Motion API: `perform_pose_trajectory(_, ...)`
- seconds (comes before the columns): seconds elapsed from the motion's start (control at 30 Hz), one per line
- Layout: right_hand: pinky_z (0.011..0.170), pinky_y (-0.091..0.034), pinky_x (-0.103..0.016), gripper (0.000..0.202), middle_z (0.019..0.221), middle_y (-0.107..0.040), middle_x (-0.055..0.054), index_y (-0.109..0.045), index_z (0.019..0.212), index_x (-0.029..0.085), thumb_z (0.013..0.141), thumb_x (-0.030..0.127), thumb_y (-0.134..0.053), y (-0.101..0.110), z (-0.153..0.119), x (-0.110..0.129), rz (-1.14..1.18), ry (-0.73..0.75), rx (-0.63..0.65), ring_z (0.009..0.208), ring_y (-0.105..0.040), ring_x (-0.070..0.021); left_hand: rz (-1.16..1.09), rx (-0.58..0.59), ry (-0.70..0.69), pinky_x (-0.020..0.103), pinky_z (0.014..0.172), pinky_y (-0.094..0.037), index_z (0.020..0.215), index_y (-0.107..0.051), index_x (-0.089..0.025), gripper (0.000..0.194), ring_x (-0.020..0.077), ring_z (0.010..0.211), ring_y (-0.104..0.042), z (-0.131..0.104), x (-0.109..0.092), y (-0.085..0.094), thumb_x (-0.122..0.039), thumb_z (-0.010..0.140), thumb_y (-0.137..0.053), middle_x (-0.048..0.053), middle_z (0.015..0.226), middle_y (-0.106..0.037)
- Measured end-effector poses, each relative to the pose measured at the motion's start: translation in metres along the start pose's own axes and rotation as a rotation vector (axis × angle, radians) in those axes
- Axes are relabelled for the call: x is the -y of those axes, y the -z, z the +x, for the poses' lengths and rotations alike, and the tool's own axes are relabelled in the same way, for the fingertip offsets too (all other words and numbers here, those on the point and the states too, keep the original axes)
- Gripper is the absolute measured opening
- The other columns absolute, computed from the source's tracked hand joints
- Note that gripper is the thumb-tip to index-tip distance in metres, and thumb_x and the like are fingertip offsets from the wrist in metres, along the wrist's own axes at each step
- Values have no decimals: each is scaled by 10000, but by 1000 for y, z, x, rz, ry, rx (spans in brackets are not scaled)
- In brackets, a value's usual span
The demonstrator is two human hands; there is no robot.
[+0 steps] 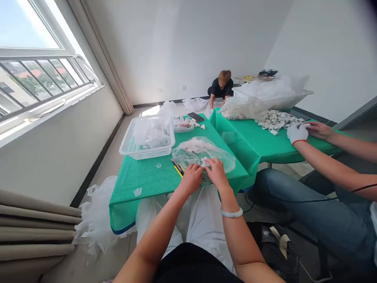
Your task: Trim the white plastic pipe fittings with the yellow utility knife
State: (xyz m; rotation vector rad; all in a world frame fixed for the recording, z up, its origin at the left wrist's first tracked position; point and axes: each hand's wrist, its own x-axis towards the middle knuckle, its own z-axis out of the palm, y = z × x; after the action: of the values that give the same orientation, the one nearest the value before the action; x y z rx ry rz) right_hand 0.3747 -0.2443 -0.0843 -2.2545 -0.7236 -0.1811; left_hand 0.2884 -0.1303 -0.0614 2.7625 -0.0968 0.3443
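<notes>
Both of my hands meet over the near edge of a clear plastic bag [225, 162] lying on the green table cover. A small white piece [204, 160], perhaps a plastic fitting, sits between my fingertips. My left hand [192, 177] has its fingers closed against it from the left. My right hand [216, 172], with a pale bangle on the wrist, pinches it from the right. White contents [197, 144] fill the far part of the bag, too blurred to name. Just left of the bag lies a yellow-and-black utility knife [178, 169], partly beside my left hand.
A white plastic basket [126, 145] holding clear bags stands at the table's back left. White fittings [182, 122] and a dark phone [196, 116] lie behind. Rightward, a co-worker's gloved hand [297, 133] works beside piled short white tubes [275, 121]. Another person [221, 88] crouches beyond.
</notes>
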Motion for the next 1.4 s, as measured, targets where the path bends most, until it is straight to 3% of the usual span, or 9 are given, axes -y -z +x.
perform_pose_trajectory(0.1, 882, -415, -412, 334, 1001, -597, -116, -622, 1068, 182, 753, 163, -511, -7, -2, -7, -53, -13, 63, 991, -497, -265, 4, 51, 24, 423, 932, -439, 876, -630, -141, 114, 257, 1024, -520, -1, 5, -5, -160, 825, -530, 113, 965, -597)
perform_pose_trajectory(0.23, 858, -421, -406, 236, 989, -614, -114, -587, 1005, 166, 788, 196, -500, 0, -6, -2, -8, -61, -15, 973, -506, -267, -200, -111, 58, 416, 967, -418, 904, -635, -170, 124, 252, 1113, -490, -8, 9, 7, -228, 818, -567, 102, 1054, -584)
perform_pose_trajectory(0.33, 869, -432, -402, 221, 1028, -606, -104, -563, 1029, 196, 824, 219, -483, 8, -12, 21, 91, 34, -48, 1001, -515, -260, -505, -243, 239, 331, 796, -491, 1055, -602, -185, 270, 185, 910, -572, -14, 13, 25, -327, 832, -550, 86, 1040, -597)
perform_pose_trajectory(0.4, 900, -438, -390, 209, 1055, -594, -91, -561, 1033, 222, 849, 219, -461, 5, -18, 45, 211, 176, 14, 1041, -523, -242, -760, -235, 346, 265, 661, -485, 1078, -594, -166, 353, 132, 731, -569, -21, 19, 37, -388, 805, -576, 63, 920, -622)
perform_pose_trajectory(0.57, 789, -527, -335, 311, 1073, -588, -78, -487, 1165, 239, 855, 252, -502, -37, -36, 96, 642, 221, 52, 975, -592, -197, -1328, -314, 522, 198, 523, -404, 886, -656, -135, 371, 87, 594, -534, -49, 48, 50, -437, 676, -709, 25, 729, -641)
perform_pose_trajectory(0.73, 712, -541, -337, 180, 953, -616, -64, -560, 1024, 224, 859, 282, -519, -77, -36, 101, 681, 252, 25, 847, -606, -187, -1635, -537, 585, 190, 587, -452, 815, -650, -158, 352, 83, 638, -575, -72, 70, 39, -357, 572, -810, -8, 697, -629)
perform_pose_trajectory(1.0, 859, -492, -403, 227, 997, -635, -76, -571, 1103, 242, 912, 252, -450, -91, -34, 92, 420, 471, -63, 953, -581, -215, -1656, -633, 543, 186, 602, -462, 791, -606, -151, 332, 73, 646, -576, -72, 73, 26, -374, 619, -782, -15, 721, -606)
perform_pose_trajectory(1.23, 867, -499, -401, 225, 1063, -575, -92, -578, 1072, 247, 896, 209, -442, -83, -39, 94, 388, 501, -68, 1027, -547, -212, -1542, -606, 574, 226, 631, -470, 850, -579, -168, 332, 95, 669, -583, -70, 76, 21, -430, 690, -703, 2, 772, -622)
perform_pose_trajectory(1.4, 983, -412, -485, 246, 1205, -532, -127, -655, 926, 202, 873, 165, -418, -85, -37, 99, 300, 373, -52, 1202, -436, -264, -1176, -683, 551, 254, 675, -470, 853, -612, -168, 271, 121, 713, -570, -73, 69, 15, -412, 740, -648, 15, 773, -610)
